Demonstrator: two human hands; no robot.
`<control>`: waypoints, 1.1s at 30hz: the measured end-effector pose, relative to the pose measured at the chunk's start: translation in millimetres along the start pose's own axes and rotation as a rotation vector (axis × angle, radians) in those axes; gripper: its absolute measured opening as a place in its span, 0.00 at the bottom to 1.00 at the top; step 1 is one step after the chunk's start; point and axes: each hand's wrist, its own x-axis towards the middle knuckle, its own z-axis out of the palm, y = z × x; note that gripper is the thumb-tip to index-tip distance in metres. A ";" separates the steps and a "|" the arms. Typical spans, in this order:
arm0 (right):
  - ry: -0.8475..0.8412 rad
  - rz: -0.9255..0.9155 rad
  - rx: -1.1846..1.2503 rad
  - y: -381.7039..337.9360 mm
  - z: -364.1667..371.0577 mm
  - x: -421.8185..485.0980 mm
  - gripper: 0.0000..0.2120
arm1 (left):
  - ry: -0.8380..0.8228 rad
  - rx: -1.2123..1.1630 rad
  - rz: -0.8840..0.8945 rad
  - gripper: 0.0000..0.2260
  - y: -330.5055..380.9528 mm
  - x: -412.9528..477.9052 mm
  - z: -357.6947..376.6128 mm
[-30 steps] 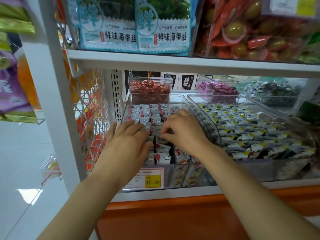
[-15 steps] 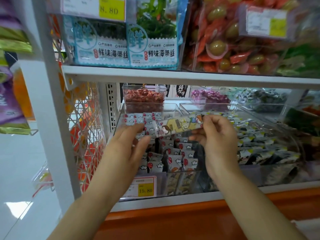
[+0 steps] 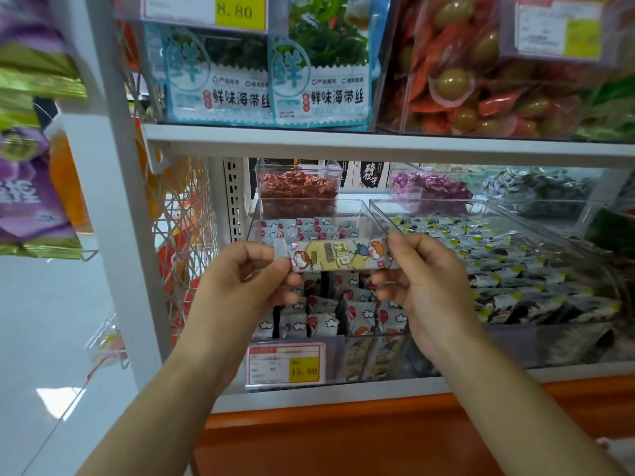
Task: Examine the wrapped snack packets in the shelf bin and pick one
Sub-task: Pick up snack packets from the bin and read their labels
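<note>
A long wrapped snack packet (image 3: pixel 335 255) with cartoon figures and a yellow patch is held level above the clear shelf bin (image 3: pixel 343 209). My left hand (image 3: pixel 240 286) pinches its left crimped end and my right hand (image 3: pixel 426 286) pinches its right end. Below it the bin holds several small white packets (image 3: pixel 323 317) with red and cloud prints, standing in rows. My hands hide part of those rows.
A price tag (image 3: pixel 285 364) reading 15.80 is fixed to the bin's front. A second clear bin (image 3: pixel 481 269) of black, white and yellow packets stands to the right. Seaweed bags (image 3: pixel 268 73) fill the shelf above. A white upright post (image 3: pixel 113 201) stands at the left.
Both hands were down among the packets in the bin. My right hand lifted out one long packet, and my left hand came up and took its other end.
</note>
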 end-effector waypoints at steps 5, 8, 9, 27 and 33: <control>-0.070 0.065 0.115 0.3 -3.3 2.1 0.08 | -0.084 -0.175 -0.049 0.04 1.9 0.7 -1.1; -0.094 -0.015 0.062 2.3 -4.3 3.5 0.09 | -0.097 -0.187 -0.069 0.01 1.3 1.8 -1.8; -0.102 -0.045 0.037 2.2 -4.9 3.6 0.09 | -0.097 -0.190 -0.077 0.03 0.6 2.0 -2.6; -0.226 -0.135 -0.273 5.9 -1.3 0.1 0.04 | -0.117 0.205 0.059 0.16 5.3 -3.5 -5.2; -0.129 -0.259 -0.463 5.9 -2.4 1.8 0.07 | -0.182 0.396 0.045 0.11 3.7 -4.7 -3.0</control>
